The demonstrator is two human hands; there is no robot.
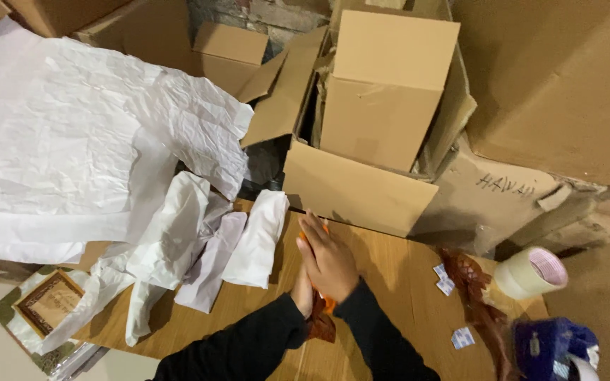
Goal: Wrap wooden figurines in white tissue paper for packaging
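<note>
My right hand (327, 258) lies flat over my left hand (303, 293), and a small orange object (328, 303) is pressed between the two palms. Only slivers of orange show at the fingertips and by the wrist. A dark red-brown netted piece (319, 326) hangs below the hands, over the wooden board (397, 271). Most of my left hand is hidden under the right one. Both arms wear black sleeves. Folded white paper pieces (255, 240) lie just left of the hands.
Large crumpled white paper sheets (72, 134) cover the left. An open cardboard box (361, 190) stands right behind the hands, among more boxes. On the right lie red-brown netting (476, 291), a tape roll (531, 271), a blue tape dispenser (552, 346) and small labels (445, 280). A framed picture (49, 302) rests at lower left.
</note>
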